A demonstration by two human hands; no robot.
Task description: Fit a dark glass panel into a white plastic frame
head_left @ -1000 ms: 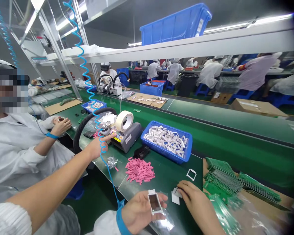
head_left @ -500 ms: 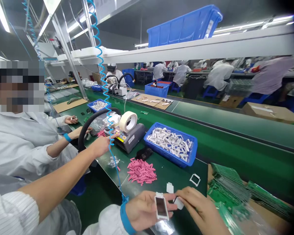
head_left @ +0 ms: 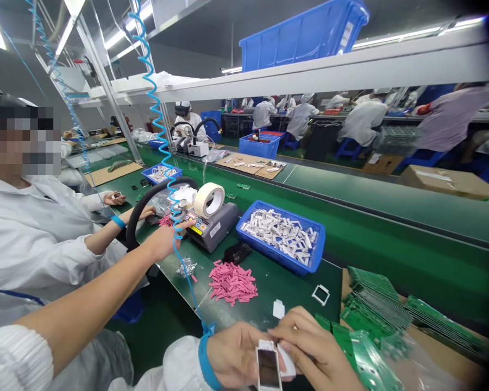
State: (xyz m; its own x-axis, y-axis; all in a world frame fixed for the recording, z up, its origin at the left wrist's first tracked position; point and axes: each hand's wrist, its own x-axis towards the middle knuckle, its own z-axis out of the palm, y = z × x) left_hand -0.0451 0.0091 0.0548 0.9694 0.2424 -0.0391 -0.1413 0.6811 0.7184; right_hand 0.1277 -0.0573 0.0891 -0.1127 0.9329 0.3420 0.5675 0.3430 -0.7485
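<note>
A long green assembly belt is run beneath a white shelf, on which a blue crate is placed. A blue tray is filled with small white parts, and green circuit boards are stacked at the right. A tape machine is topped by a roll of masking tape and is touched by a co-worker's hand; its small label is too blurred to be read. Pink pieces are heaped on the belt. The two hands have just been brought together at the bottom of the view. A white frame is grasped by the left hand, just above the belt, and a white tab is pinched against it by the right hand.
</note>
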